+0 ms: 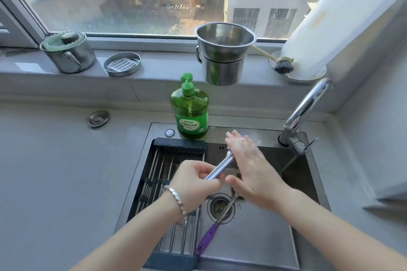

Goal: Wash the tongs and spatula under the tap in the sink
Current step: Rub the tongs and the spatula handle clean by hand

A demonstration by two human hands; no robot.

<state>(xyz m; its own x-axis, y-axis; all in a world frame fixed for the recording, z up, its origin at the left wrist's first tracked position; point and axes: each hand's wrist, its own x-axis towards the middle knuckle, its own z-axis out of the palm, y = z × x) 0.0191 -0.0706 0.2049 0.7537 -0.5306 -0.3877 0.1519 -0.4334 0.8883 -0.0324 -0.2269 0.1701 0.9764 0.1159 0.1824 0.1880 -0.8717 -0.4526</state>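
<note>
Over the steel sink (pixel 259 246) my left hand (pixel 193 185) pinches one end of the metal tongs (pixel 220 166), which slant up to the right. My right hand (pixel 251 167) lies flat with straight fingers against the tongs' far part, hiding it. A spatula with a purple handle (pixel 207 240) lies in the basin, its metal shaft crossing the drain (pixel 220 207) and its head hidden under my right hand. The tap (pixel 306 112) stands at the sink's back right corner; a thin stream of water (pixel 290 161) falls from it into the basin, right of my hands.
A black-framed roll-up rack (pixel 167 174) covers the sink's left part. A green dish soap bottle (pixel 190 110) stands behind the sink. On the windowsill sit a lidded pot (pixel 68 53), a round tin (pixel 122 64), stacked steel pots (pixel 224 53), a dish brush (pixel 284 65) and a paper roll (pixel 334 17).
</note>
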